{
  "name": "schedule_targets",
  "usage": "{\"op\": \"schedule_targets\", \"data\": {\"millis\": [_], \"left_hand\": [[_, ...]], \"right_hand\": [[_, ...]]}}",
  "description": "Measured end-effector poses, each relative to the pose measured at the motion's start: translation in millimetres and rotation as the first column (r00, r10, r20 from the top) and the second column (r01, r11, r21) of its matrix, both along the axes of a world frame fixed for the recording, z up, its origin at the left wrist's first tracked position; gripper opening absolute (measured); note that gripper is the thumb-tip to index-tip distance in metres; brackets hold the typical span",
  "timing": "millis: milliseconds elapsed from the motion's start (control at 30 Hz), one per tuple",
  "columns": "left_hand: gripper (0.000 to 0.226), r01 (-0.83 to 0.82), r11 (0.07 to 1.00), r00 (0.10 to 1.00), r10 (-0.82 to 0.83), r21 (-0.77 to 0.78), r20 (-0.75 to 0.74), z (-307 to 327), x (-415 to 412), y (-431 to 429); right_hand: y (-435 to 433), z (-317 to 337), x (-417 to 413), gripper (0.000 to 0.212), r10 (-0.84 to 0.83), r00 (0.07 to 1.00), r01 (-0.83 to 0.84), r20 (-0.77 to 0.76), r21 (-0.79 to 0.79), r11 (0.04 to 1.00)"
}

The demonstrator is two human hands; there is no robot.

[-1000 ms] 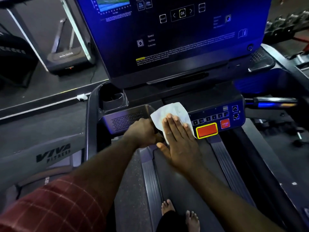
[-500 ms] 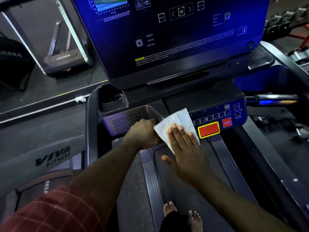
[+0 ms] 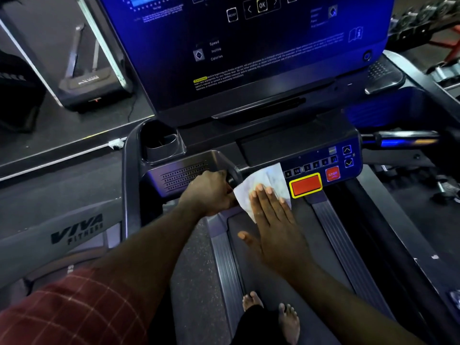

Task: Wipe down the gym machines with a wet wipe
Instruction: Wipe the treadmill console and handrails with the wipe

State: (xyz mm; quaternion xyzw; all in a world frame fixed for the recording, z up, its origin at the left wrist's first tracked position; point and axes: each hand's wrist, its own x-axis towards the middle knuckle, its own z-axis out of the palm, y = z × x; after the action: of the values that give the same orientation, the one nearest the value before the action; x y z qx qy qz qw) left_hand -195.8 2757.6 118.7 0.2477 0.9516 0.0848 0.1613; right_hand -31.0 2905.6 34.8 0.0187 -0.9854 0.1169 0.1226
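Wipe (image 3: 267, 181) is pressed on the button panel (image 3: 321, 160) by the flat right hand (image 3: 276, 232) (left hand (image 3: 209, 192) gripping a handle (image 3: 232, 178) at nine o'clock); much is judged left.

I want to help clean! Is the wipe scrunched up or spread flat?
Spread flat: the wet wipe lies open under the right hand, whose fingers are straight; its corners show.

Both forearms reach forward. The left hand (image 3: 211, 192) is curled round a handlebar (image 3: 232, 180), knuckles up; the right hand (image 3: 273, 227) lies flat, palm down, fingers straight together, thumb spread wide.
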Motion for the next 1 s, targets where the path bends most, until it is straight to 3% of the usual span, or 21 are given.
{"op": "schedule_targets", "data": {"millis": [233, 533, 767, 933, 1000], "left_hand": [[0.030, 0.000, 1.000, 1.000, 0.000, 0.008, 0.024, -3.8, -1.7, -4.1], [0.037, -0.011, 1.000, 1.000, 0.011, 0.015, 0.009, -3.4, -1.1, -3.7], [0.044, -0.005, 1.000, 1.000, 0.005, 0.030, -0.008, -6.1, -1.8, -3.1], [0.049, 0.016, 1.000, 0.999, -0.016, -0.012, -0.032, -9.2, -3.2, -3.2], [0.044, -0.024, 1.000, 0.999, 0.024, -0.007, -0.027, -11.1, -4.2, -5.6]], "right_hand": [[6.7, 43.6, -54.7, 0.087, -0.092, 0.989, 0.091, -0.116, -0.015, 0.996], [10.5, -4.7, 3.3, 0.089, -0.023, 1.000, 0.023, -0.020, 0.000, 1.000], [7.3, 38.1, -44.4, 0.090, 0.006, 0.998, -0.004, -0.056, 0.036, 0.999], [40.9, 41.8, -45.3, 0.085, 0.168, 0.982, -0.150, -0.089, 0.177, 0.973], [62.0, 39.6, -42.8, 0.086, 0.098, 0.991, -0.083, -0.092, 0.158, 0.984]]}}
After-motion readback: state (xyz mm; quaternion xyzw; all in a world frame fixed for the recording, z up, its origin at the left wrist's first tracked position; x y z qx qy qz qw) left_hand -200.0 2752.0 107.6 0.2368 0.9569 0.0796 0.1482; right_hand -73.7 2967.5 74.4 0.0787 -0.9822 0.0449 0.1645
